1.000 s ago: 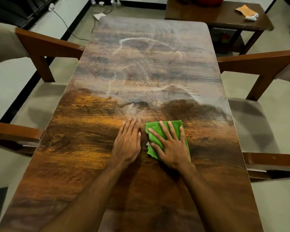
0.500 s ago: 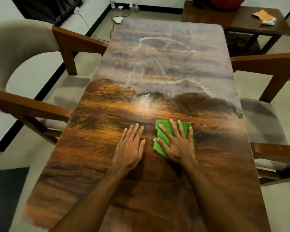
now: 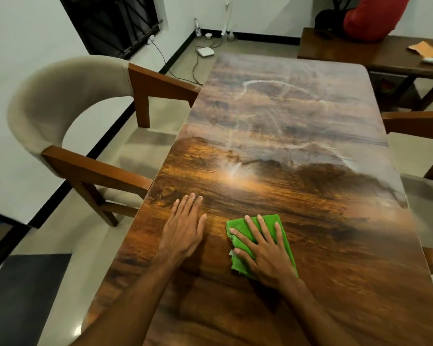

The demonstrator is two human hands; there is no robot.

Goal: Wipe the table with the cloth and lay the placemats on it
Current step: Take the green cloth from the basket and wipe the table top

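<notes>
I am in a home dining room: a long wooden worktop lies under my left hand, a padded armchair stands to its left, and a barred window is far ahead-left of it.

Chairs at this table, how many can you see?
2. The left chair stands beside the table's left edge; the right chair, cut by the frame, opposite. More may be out of view.

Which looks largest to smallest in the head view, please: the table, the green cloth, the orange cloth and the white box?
1. table
2. green cloth
3. orange cloth and white box: about alike, both small and far off, so I leave them tied.
</notes>
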